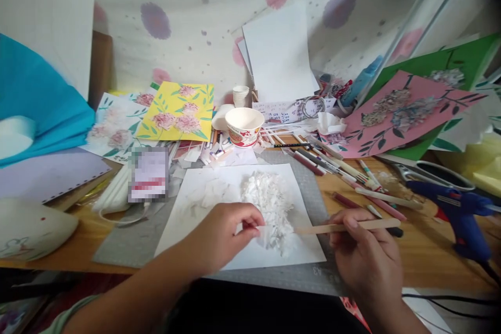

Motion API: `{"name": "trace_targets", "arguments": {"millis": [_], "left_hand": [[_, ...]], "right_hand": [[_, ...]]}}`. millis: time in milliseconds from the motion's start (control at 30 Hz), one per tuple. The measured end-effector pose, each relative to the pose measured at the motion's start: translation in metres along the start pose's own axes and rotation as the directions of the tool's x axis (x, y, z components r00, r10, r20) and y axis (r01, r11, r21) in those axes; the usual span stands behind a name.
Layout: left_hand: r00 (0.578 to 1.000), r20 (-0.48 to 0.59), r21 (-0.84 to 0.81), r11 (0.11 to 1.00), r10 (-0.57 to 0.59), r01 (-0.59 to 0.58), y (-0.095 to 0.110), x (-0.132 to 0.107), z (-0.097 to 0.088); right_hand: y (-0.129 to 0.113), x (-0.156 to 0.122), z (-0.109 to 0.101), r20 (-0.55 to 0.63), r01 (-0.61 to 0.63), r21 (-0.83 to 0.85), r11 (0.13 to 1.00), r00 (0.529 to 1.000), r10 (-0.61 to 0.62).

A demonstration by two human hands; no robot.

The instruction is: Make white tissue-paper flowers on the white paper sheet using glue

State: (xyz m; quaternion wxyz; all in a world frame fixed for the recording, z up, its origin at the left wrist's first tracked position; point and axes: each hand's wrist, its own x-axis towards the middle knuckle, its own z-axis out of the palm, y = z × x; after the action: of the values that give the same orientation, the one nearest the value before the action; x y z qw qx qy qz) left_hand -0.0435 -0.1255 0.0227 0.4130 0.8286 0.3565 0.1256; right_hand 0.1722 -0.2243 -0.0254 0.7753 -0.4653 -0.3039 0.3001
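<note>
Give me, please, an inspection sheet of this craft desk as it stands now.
Surface: wooden desk, grey mat under a white sheet.
Job's things: tissue flower on the sheet; stick pointing at its lower edge.
Clutter: pens, paper bowl, flower pictures, scissors, glue gun.
Hands: left hand pinches the tissue flower's edge; right hand holds the stick.
Cables: black cable at the lower right, by the glue gun.
Surroundings: flowered cloth behind; blue paper on the left.
</note>
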Motion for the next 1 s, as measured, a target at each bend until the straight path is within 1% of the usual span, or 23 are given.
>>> {"name": "trace_targets", "arguments": {"millis": [67, 133, 200, 233, 300, 367, 433, 467, 567, 800, 900, 1000], "left_hand": [[1.000, 0.012, -0.012, 1.000, 0.009, -0.009, 0.007, 0.006, 0.013], [1.000, 0.002, 0.028, 0.999, 0.022, -0.022, 0.011, 0.011, 0.023], [0.998, -0.026, 0.089, 0.995, 0.057, -0.054, 0.013, 0.015, 0.027], [0.996, -0.042, 0.118, 0.991, 0.074, -0.069, 0.013, 0.016, 0.029], [0.994, -0.057, 0.158, 0.984, 0.088, -0.078, 0.012, 0.018, 0.030], [0.996, -0.043, 0.173, 0.982, 0.077, -0.069, 0.012, 0.020, 0.031], [0.997, -0.026, 0.182, 0.981, 0.068, -0.062, 0.012, 0.022, 0.032], [0.997, -0.022, 0.188, 0.980, 0.068, -0.062, 0.012, 0.023, 0.033], [0.997, -0.023, 0.205, 0.976, 0.079, -0.073, 0.011, 0.025, 0.036], [0.993, -0.045, 0.184, 0.978, 0.109, -0.099, 0.008, 0.024, 0.035], [0.985, -0.060, 0.202, 0.968, 0.163, -0.148, 0.005, 0.021, 0.033], [0.975, -0.051, 0.246, 0.949, 0.214, -0.195, 0.002, 0.018, 0.033]], "right_hand": [[-0.005, -0.004, -0.002, 0.035, 0.048, -0.012, 0.999, 0.998, -0.047], [-0.009, -0.010, -0.004, 0.072, 0.101, -0.026, 0.995, 0.992, -0.099], [-0.012, -0.015, -0.008, 0.158, 0.180, -0.063, 0.982, 0.973, -0.168], [-0.013, -0.018, -0.009, 0.219, 0.225, -0.088, 0.970, 0.955, -0.201], [-0.014, -0.021, -0.011, 0.367, 0.333, -0.169, 0.928, 0.895, -0.254], [-0.016, -0.021, -0.010, 0.484, 0.440, -0.258, 0.860, 0.830, -0.279], [-0.017, -0.018, -0.007, 0.569, 0.538, -0.332, 0.775, 0.769, -0.290], [-0.018, -0.017, -0.005, 0.592, 0.570, -0.354, 0.741, 0.750, -0.294], [-0.019, -0.014, 0.002, 0.637, 0.636, -0.402, 0.659, 0.711, -0.298], [-0.018, -0.010, 0.010, 0.713, 0.722, -0.456, 0.520, 0.646, -0.272], [-0.018, -0.006, 0.013, 0.740, 0.740, -0.465, 0.486, 0.626, -0.246], [-0.019, -0.002, 0.017, 0.759, 0.748, -0.474, 0.464, 0.614, -0.217]]}}
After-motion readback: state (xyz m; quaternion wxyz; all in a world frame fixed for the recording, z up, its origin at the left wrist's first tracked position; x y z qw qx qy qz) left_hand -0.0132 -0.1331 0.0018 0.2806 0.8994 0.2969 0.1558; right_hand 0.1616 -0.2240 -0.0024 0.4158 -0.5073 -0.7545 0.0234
